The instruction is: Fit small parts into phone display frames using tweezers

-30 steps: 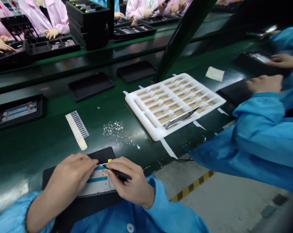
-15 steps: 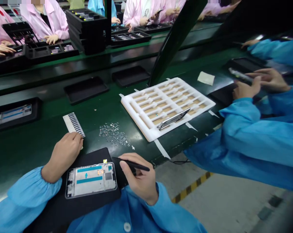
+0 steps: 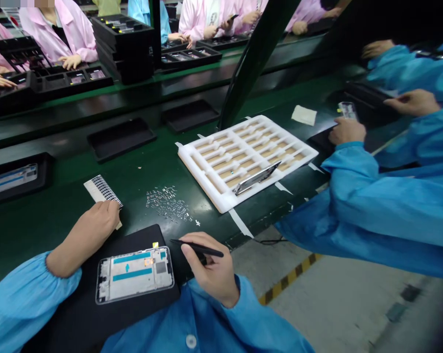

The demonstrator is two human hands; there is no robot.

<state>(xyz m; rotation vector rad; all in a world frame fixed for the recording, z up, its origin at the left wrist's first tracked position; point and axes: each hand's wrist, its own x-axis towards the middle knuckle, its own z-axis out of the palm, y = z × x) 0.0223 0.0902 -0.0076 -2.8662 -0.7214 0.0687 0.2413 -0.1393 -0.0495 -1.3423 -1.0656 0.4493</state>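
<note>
My left hand is closed, its fingertips at the near end of a pale strip with black stripes on the green bench; the hand hides part of that end. In my right hand is a pair of black tweezers, its tip pointing left above the dark mat's edge. Between my hands a phone frame with blue strips and a yellow tab lies flat on the black mat. Neither hand touches the frame. Small shiny metal pieces lie scattered on the bench beyond it.
A white slotted rack holds one upright phone part, taped to the bench. Dark trays line the far side, one with another phone frame. A slanted dark post rises behind the rack. A co-worker's blue sleeve is at right.
The view has shifted slightly. My left hand stays at the strip, and my right hand keeps the tweezers nearly still. The co-worker's hands on the right have moved apart.
</note>
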